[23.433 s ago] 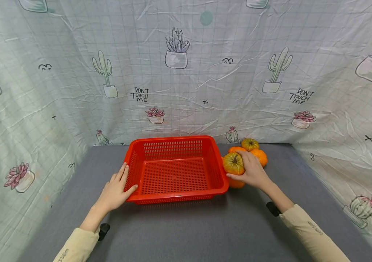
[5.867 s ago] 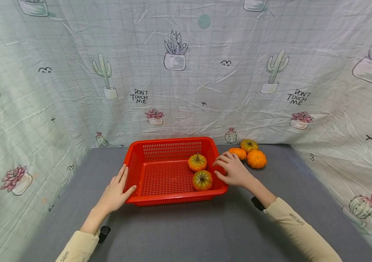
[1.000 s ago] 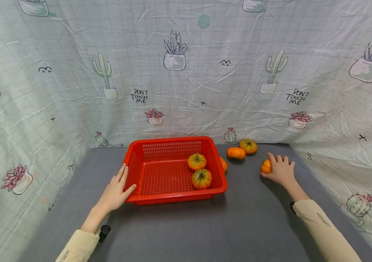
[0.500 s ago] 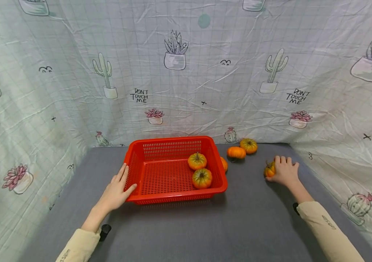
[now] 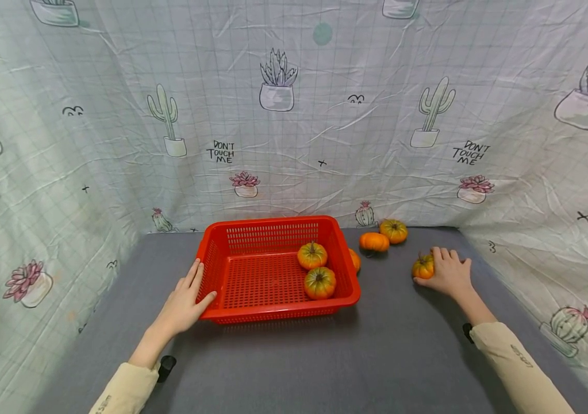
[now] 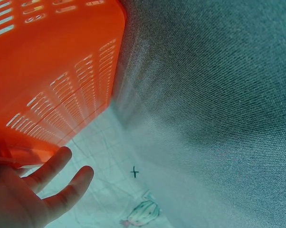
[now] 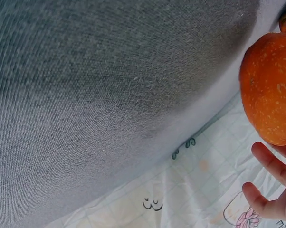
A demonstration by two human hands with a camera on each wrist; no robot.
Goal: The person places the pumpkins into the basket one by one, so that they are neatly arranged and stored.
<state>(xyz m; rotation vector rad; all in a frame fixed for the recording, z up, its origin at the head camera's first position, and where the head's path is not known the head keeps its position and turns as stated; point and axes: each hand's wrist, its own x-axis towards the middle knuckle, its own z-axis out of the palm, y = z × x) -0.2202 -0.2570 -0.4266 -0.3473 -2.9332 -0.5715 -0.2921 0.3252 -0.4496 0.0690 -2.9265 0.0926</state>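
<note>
My left hand [image 5: 180,305] rests on the left rim of a red slotted plastic basket [image 5: 273,313], fingers straight. In the left wrist view two of its fingers [image 6: 69,190] extend free past the basket wall. Two green-and-orange pumpkins [image 5: 319,283] sit at the basket's right end. To the right, my right hand [image 5: 449,273] grips a small orange pumpkin [image 5: 422,267] with greenish streaks, its stem up. The right wrist view shows a speckled orange pumpkin [image 7: 269,90] close by the fingers. Whether the dark green stemmed part above it belongs to the same pumpkin, I cannot tell.
Behind the basket's right wall, an orange pumpkin [image 5: 354,260] is partly hidden. Another orange pumpkin [image 5: 374,241] and a green-streaked pumpkin [image 5: 394,231] lie near the back edge. The grey table [image 5: 299,362] is bounded by a patterned cloth [image 5: 294,155].
Since the oldest frame, two pumpkins have come into the basket. My right hand has moved right, away from it. Over the last second the gripped pumpkin shows more green. The left hand stays put.
</note>
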